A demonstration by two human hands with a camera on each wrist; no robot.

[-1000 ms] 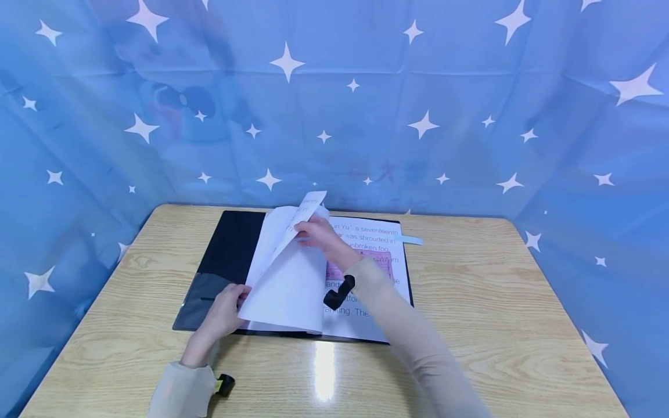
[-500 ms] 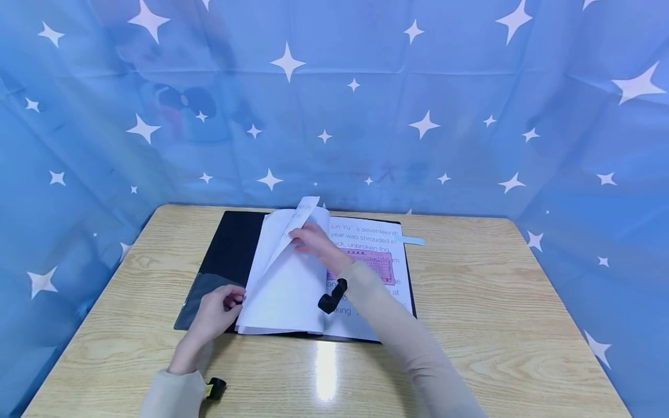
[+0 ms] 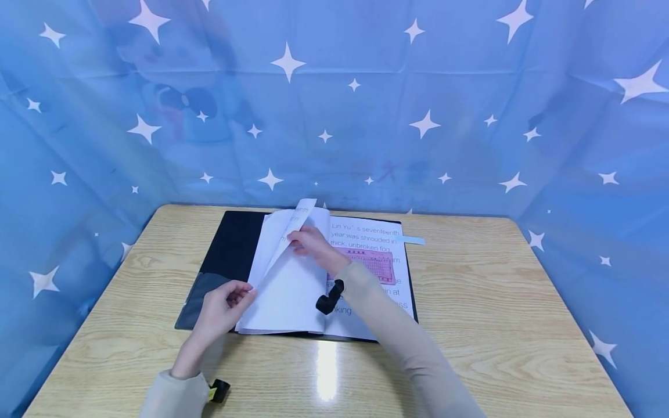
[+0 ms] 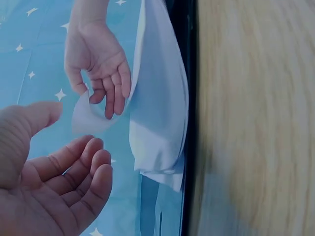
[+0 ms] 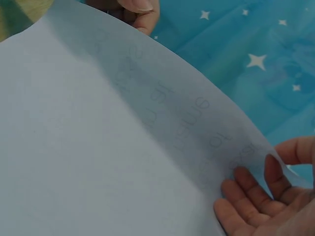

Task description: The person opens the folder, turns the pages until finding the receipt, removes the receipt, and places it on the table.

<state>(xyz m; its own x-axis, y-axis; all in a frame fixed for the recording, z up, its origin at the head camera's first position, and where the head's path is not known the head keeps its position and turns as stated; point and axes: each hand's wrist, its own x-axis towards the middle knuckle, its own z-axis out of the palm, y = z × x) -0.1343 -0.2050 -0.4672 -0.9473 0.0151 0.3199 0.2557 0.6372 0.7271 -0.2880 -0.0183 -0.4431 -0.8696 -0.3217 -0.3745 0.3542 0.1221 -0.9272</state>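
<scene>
A black folder [image 3: 237, 249] lies spread on the table with white pages in it. My right hand [image 3: 313, 244] pinches one lifted page [image 3: 284, 235] near its outer edge, between thumb and fingers; faint print shows through that page in the right wrist view. My left hand [image 3: 225, 305] is by the lower outer side of the turned pages [image 3: 287, 296]. Its thumb and fingers stand apart around a gap in the left wrist view. A pink card with a grid print [image 3: 378, 266] lies on the right-hand printed page [image 3: 360, 229], partly behind my right arm.
A light blue strip [image 3: 413, 240] sticks out past the right edge of the folder. Wooden table [image 3: 486, 290] extends on both sides and in front. A blue curtain with white stars [image 3: 334, 104] hangs behind it.
The lifted page's top has dipped and shifted slightly left with my right hand. My left hand drew back from the page edge, then came back toward it.
</scene>
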